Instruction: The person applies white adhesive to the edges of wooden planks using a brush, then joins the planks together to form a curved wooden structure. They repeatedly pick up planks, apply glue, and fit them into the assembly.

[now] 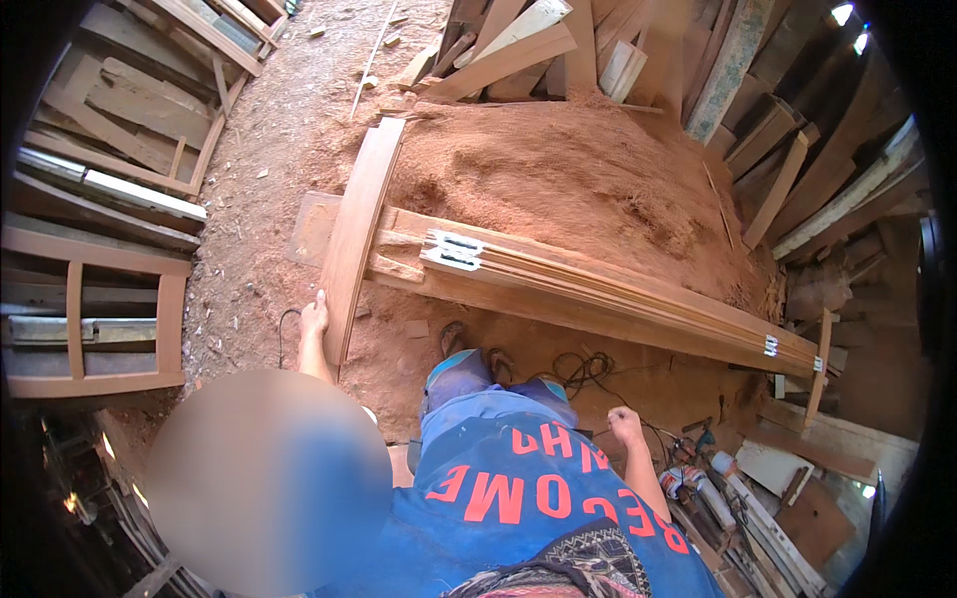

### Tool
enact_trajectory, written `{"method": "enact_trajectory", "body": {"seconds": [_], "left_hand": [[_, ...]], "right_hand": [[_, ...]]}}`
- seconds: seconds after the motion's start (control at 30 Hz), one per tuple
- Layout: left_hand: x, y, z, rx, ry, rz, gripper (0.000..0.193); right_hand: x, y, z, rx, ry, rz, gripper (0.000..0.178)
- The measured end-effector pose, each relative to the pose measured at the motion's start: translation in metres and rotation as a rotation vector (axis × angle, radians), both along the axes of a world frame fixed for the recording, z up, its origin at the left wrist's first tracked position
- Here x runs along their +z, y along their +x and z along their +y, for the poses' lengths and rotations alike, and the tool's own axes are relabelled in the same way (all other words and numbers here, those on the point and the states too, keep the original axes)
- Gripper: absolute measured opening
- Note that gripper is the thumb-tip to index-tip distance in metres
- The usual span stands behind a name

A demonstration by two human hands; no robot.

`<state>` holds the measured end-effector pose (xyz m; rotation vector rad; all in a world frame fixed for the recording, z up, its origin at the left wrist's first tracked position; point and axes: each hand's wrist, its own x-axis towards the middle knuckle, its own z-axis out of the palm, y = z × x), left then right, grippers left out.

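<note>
My left hand grips the near left edge of a long reddish-brown plank, its fingers closed along the side. The plank lies crosswise over the left end of a low wooden bench. Beside it on the bench runs a stack of narrow grooved boards, with white-and-black labels near its two ends. My right hand is held away from the bench at my right side, curled into a fist, with nothing visible in it.
A sawdust heap rises behind the bench. Wooden frames stack at left; loose timber leans at far right. Black cable coils under the bench. White-and-orange tubes lie at lower right. A blurred patch hides the lower left.
</note>
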<state>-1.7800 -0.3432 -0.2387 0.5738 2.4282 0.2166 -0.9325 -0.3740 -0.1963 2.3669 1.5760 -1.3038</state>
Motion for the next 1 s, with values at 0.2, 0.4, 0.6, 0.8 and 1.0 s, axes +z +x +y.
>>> {"method": "enact_trajectory", "body": {"seconds": [0.2,0.4,0.6,0.8,1.0], "left_hand": [[0.038,0.033,0.011,0.023,0.148,-0.075,0.093],[0.083,0.093,-0.005,0.233,0.330,-0.273,0.099],[0.158,0.131,0.010,0.129,0.704,-0.160,0.081],[0.273,0.189,0.073,0.100,1.084,-0.141,0.059],[0.318,0.236,0.092,-0.104,1.268,-0.425,0.048]], "right_hand": [[0.062,-0.106,0.078,0.156,0.089,0.041,0.026],[0.105,-0.209,0.126,0.532,0.119,0.209,0.031],[0.232,-0.347,0.225,0.668,0.289,0.489,0.053],[0.377,-0.434,0.292,0.647,0.438,0.874,0.098],[0.421,-0.411,0.280,0.359,0.574,1.205,0.076]]}}
